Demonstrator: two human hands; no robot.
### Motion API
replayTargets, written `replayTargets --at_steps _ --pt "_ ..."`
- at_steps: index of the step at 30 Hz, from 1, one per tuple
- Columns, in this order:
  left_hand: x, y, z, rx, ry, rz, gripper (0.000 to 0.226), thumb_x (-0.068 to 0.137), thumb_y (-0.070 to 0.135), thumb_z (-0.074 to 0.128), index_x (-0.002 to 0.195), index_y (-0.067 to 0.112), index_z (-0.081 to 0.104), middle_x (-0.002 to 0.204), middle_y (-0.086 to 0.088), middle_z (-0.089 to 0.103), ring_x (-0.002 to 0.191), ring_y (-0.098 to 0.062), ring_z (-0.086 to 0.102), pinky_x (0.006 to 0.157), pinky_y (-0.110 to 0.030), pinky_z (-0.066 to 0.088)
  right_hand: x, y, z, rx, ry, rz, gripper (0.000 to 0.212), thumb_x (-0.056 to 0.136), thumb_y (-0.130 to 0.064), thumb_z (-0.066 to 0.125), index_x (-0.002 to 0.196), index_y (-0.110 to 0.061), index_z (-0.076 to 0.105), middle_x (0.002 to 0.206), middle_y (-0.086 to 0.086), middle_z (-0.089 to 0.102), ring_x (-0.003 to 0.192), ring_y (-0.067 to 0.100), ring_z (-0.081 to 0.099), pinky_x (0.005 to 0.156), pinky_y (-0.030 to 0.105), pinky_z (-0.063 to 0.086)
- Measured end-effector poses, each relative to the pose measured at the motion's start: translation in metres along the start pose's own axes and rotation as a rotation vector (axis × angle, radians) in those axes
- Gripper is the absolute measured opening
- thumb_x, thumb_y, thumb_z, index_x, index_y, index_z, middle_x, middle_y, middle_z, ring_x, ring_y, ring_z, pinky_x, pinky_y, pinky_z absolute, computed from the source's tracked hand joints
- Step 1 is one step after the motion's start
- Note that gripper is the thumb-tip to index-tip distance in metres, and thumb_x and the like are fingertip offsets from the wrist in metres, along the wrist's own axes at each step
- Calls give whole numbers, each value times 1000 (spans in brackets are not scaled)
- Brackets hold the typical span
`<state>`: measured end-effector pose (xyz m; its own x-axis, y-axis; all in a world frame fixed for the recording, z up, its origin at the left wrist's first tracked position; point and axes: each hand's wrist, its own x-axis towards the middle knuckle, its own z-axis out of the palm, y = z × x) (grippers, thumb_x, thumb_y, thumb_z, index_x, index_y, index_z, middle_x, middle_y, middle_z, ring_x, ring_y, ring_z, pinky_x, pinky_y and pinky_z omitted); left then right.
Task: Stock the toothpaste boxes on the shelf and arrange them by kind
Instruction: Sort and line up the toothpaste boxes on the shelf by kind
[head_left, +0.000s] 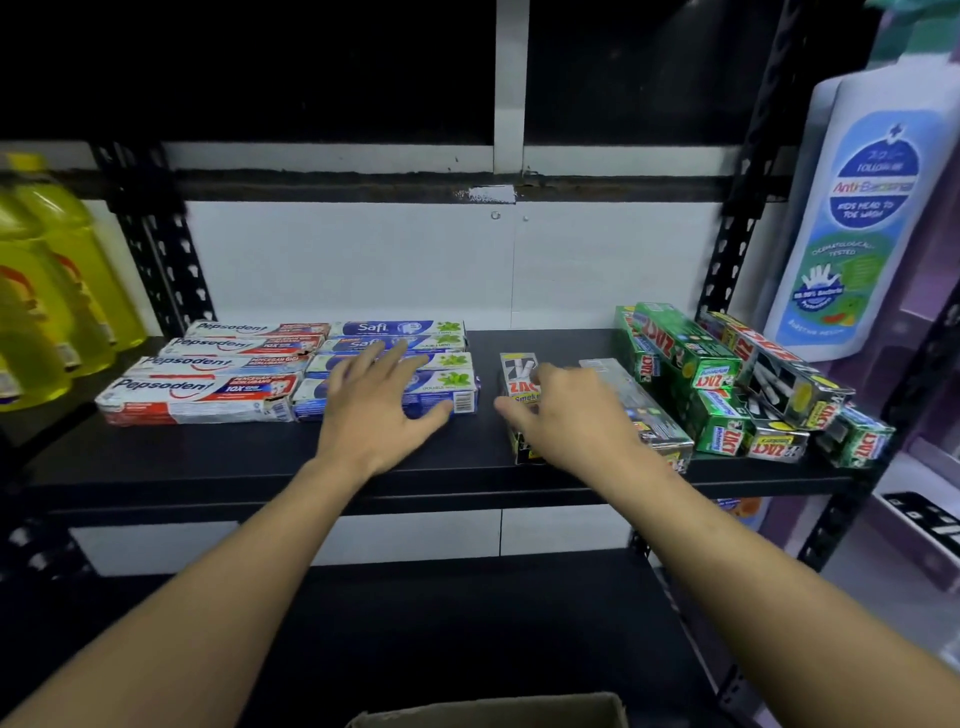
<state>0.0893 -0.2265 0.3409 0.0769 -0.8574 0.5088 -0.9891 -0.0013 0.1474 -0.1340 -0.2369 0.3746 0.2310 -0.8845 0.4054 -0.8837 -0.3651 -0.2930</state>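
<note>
Toothpaste boxes lay in groups on the black shelf (260, 457), seen from the head view. The red and white Pepsodent boxes (208, 384) lay flat in a neat stack on the left. The blue Safi boxes (400, 330) were touching them, so each kind had its own spot. The left hand (374, 410) was spread wide and flat over the Safi boxes, most likely to press them straight. The right hand (566, 415) was bent over a silver Zact box (519, 374) that stood alone in the middle, with the thumb at its side. I cannot tell if it was really gripping the box. On the right, the green Zact boxes (685, 353) and more silver ones (779, 374) were in a messy, tilted pile, so they needed sorting. A cardboard box (483, 709) showed at the bottom edge, but its inside was hidden.
</note>
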Motion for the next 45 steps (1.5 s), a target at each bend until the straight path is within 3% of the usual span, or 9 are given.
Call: replayTargets --at_steps 4,7,9,27,32,34,38,41,45 --pt "4 -3 3 40 -108 -42 83 82 85 32 151 41 32 164 7 21 153 -17 9 123 -47 4 11 -10 6 -72 -128 77 75 84 -67 56 129 -8 49 123 18 53 113 37 55 86 38 47" --pt "7 -4 5 67 -169 -63 87 81 88 28 154 41 25 165 7 17 153 -18 6 123 -48 0 26 -7 4 -55 -222 108 45 83 -47 64 107 -11 54 116 16 61 105 35 59 74 31 43" --pt "8 -5 6 68 -172 -65 88 80 89 26 154 41 24 165 8 17 153 -19 7 123 -48 0 37 -4 -1 -63 -210 92 35 82 -45 62 96 -14 54 112 14 64 101 34 60 71 29 41" --pt "8 -5 8 29 -146 -78 88 79 89 29 151 39 33 162 11 25 151 -15 15 121 -45 11 146 42 4 -68 -195 115 36 92 -31 58 117 -4 65 118 16 65 109 34 58 91 39 50" --pt "7 -5 8 30 -141 -78 87 80 88 29 151 38 33 162 11 25 151 -15 16 121 -45 11 151 33 15 -5 -274 114 53 98 -47 48 67 -4 54 66 8 55 77 30 55 71 31 40" --pt "8 -5 8 32 -153 -78 88 80 88 29 152 38 32 162 11 25 151 -15 15 121 -45 11 153 30 12 -66 -322 75 43 100 -29 44 71 -2 59 79 12 62 86 33 56 74 32 43" --pt "8 -5 8 37 -153 -85 88 80 88 29 151 38 33 162 11 25 151 -15 15 121 -44 11 158 45 10 -109 -277 -42 42 96 -9 46 134 -18 60 142 10 54 128 31 50 101 33 41" --pt "8 -5 8 42 -156 -84 87 80 88 29 152 38 33 162 11 25 151 -15 16 121 -45 11 162 59 13 -93 -386 -134 53 99 -7 40 141 -36 51 153 5 41 132 30 46 95 28 39" --pt "8 -5 8 34 -152 -87 86 81 87 30 151 38 33 162 12 25 150 -15 16 121 -44 11 164 67 14 -172 -545 -181 65 96 0 36 143 -44 43 155 1 39 138 29 40 111 36 35"
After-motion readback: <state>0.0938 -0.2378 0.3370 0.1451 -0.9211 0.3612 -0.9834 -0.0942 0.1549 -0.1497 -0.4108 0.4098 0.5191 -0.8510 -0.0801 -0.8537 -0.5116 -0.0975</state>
